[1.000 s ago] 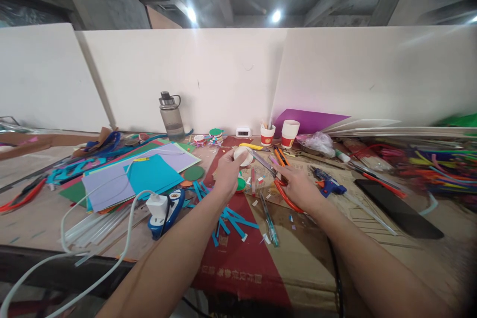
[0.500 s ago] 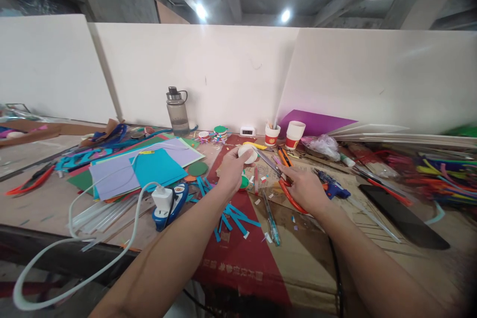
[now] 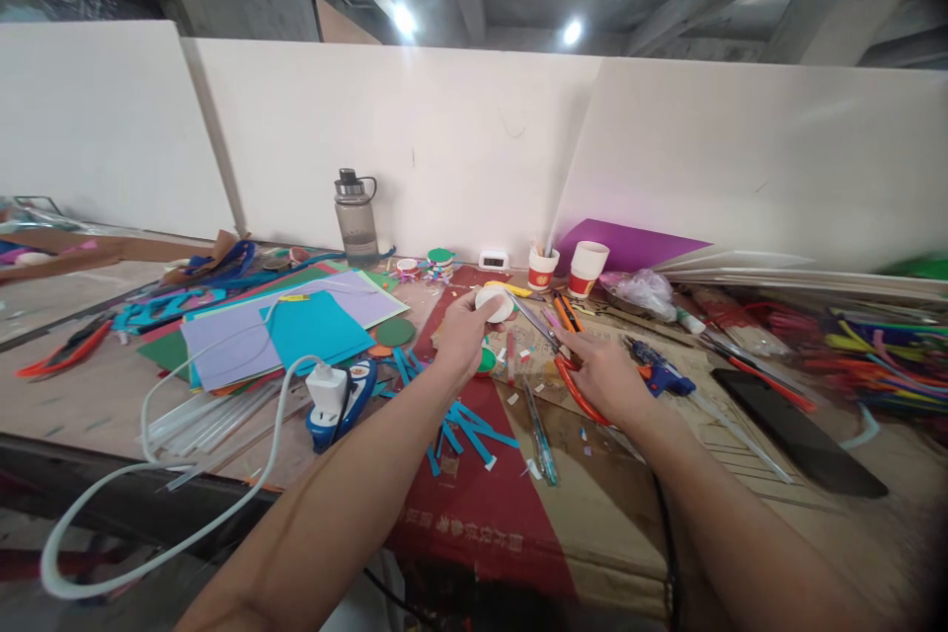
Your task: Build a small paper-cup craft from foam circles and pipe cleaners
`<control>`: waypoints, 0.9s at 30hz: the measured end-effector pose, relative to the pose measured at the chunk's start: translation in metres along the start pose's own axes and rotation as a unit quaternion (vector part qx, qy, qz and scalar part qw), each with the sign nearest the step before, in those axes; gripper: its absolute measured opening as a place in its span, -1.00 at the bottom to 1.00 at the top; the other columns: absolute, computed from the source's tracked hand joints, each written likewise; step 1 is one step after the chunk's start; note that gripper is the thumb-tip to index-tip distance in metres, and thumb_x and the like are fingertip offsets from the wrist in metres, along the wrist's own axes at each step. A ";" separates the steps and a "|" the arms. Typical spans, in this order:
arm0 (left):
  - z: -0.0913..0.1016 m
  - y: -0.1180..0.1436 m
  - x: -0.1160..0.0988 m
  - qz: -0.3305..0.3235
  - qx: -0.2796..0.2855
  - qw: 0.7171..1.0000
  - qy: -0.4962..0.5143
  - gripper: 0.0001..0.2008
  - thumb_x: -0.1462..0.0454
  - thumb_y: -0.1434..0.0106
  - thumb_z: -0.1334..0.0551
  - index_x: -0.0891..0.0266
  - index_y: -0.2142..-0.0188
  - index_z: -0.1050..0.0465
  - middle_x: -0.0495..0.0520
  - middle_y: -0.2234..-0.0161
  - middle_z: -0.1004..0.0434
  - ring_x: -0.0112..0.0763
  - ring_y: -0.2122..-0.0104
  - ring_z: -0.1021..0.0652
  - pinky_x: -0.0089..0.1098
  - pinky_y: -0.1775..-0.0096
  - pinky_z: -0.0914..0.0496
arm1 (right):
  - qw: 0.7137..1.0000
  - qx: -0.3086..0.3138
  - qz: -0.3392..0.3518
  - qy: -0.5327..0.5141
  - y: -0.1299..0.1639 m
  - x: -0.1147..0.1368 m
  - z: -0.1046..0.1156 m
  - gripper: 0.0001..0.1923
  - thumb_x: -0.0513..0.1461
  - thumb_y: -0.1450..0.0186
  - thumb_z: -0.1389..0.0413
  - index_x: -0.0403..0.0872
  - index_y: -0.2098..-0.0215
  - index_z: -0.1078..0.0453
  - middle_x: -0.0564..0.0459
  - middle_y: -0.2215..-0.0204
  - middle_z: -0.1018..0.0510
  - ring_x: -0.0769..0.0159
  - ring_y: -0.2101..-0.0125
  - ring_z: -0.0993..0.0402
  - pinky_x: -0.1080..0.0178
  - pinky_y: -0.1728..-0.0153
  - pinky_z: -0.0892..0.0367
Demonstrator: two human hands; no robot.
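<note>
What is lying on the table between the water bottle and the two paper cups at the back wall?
In the head view, between the water bottle and the paper cups lie a stack of coloured discs and a small white clock.

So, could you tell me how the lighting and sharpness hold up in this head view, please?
Head view: two ceiling lights glare; wide-angle lens bends the white panels; left hand with white disc reads clearly; right-edge straws smear soft.

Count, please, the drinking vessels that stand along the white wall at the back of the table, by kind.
Water bottle: 1
Paper cups, red and white: 2, one with sticks in it and one beside it
Total: 3
</note>
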State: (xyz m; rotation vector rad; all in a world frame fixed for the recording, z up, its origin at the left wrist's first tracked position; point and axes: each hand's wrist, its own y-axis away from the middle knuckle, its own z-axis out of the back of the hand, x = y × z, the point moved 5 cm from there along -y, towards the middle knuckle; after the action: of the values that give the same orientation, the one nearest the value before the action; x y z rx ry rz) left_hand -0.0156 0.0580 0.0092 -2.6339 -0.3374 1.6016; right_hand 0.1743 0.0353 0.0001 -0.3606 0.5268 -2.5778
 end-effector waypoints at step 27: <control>0.006 -0.011 -0.005 0.015 0.009 0.999 0.046 -0.60 0.23 0.28 -0.52 0.30 0.43 -0.49 -0.03 0.48 -0.49 -0.54 0.47 -0.44 -0.54 0.48 -0.27 | 0.993 -0.049 0.037 -0.101 0.000 -0.003 0.000 -0.46 -0.25 -0.28 -0.01 -0.17 -0.22 -0.30 -0.22 0.07 -0.55 0.10 0.16 -0.52 0.05 0.07 -0.41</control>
State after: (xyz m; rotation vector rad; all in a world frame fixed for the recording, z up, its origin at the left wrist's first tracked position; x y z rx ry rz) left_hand -0.0253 0.0667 0.0121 -2.7020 -0.2799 1.4772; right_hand 0.1772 0.0370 -0.0001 -0.6165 0.5811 -2.4162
